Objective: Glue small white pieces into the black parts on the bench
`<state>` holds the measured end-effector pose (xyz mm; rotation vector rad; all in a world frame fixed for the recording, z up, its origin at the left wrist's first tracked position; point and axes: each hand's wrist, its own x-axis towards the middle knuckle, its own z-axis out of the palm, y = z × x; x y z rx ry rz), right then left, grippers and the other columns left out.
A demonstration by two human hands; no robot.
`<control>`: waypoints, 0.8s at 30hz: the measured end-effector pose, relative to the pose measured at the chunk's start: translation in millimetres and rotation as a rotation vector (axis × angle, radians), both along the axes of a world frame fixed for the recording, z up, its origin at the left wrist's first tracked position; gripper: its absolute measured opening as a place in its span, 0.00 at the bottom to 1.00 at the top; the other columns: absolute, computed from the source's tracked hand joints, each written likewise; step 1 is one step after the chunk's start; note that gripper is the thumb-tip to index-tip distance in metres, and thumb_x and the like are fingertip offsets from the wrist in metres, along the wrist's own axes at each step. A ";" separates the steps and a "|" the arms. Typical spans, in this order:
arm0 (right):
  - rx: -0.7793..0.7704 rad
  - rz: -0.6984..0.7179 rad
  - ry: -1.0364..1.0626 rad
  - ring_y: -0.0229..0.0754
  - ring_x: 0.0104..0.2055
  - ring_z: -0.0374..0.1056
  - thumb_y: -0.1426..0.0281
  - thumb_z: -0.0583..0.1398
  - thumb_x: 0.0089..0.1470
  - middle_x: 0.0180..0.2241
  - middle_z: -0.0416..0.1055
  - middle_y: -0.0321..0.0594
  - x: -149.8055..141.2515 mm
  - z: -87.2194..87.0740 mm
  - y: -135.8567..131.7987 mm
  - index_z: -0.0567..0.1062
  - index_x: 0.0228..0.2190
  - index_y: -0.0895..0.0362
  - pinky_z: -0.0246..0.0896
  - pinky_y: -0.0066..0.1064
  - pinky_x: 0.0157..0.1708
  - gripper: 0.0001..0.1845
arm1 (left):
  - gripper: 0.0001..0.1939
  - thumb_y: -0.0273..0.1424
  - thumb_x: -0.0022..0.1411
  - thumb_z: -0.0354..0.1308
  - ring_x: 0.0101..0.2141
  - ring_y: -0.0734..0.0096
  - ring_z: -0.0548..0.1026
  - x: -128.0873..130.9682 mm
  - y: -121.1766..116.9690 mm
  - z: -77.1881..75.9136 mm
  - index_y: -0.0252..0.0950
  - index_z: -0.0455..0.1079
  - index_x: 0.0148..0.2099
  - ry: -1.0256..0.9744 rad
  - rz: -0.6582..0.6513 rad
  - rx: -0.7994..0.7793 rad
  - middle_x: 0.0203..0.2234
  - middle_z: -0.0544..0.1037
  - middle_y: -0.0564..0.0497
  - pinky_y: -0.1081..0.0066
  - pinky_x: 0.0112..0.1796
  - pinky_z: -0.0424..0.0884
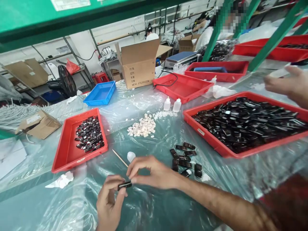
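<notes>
My left hand (110, 199) pinches a small, glossy black plastic piece (124, 185) between thumb and fingers, low in the middle of the view. At the right end of that piece, the fingertips of my right hand (150, 171) are closed together and touch it; anything tiny between them is hidden. Just beyond these fingers a thin wooden stick (119, 156) lies slanted, beside a round whitish blob (131, 156). Several more black pieces (184, 155) lie loose right of my right hand. A pile of small white parts (142, 125) is farther back on the table.
A red tray (60, 154) with black pieces stands left; a larger, fuller red tray (216, 146) is right. Two small bottles (172, 105), a blue tray (101, 94) and a cardboard box (139, 65) stand behind. Another person's hand (288, 83) reaches in at right.
</notes>
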<state>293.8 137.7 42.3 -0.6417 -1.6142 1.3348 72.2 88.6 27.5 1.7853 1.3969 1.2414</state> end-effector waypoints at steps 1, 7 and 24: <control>0.018 -0.072 -0.025 0.46 0.43 0.80 0.59 0.70 0.63 0.41 0.84 0.40 9.2 2.0 7.0 0.85 0.35 0.50 0.77 0.38 0.47 0.09 | 0.06 0.45 0.60 0.56 0.30 0.61 0.79 -0.4 1.7 1.6 0.51 0.66 0.35 -0.078 0.026 0.006 0.36 0.78 0.52 0.67 0.21 0.77; 0.046 -0.316 -0.420 0.50 0.47 0.75 0.62 0.74 0.56 0.51 0.78 0.44 31.0 -22.0 39.9 0.83 0.49 0.49 0.74 0.45 0.50 0.20 | 0.05 0.36 0.59 0.60 0.28 0.65 0.81 -6.5 17.1 -1.9 0.45 0.66 0.37 -0.191 0.016 -0.054 0.30 0.80 0.54 0.70 0.24 0.79; 0.442 -0.156 -0.402 0.49 0.51 0.82 0.70 0.66 0.65 0.51 0.81 0.45 14.0 -12.3 9.5 0.78 0.57 0.45 0.81 0.38 0.48 0.20 | 0.06 0.32 0.65 0.58 0.33 0.73 0.78 -15.1 24.0 -3.9 0.43 0.71 0.45 0.127 -0.059 0.171 0.37 0.80 0.53 0.75 0.35 0.75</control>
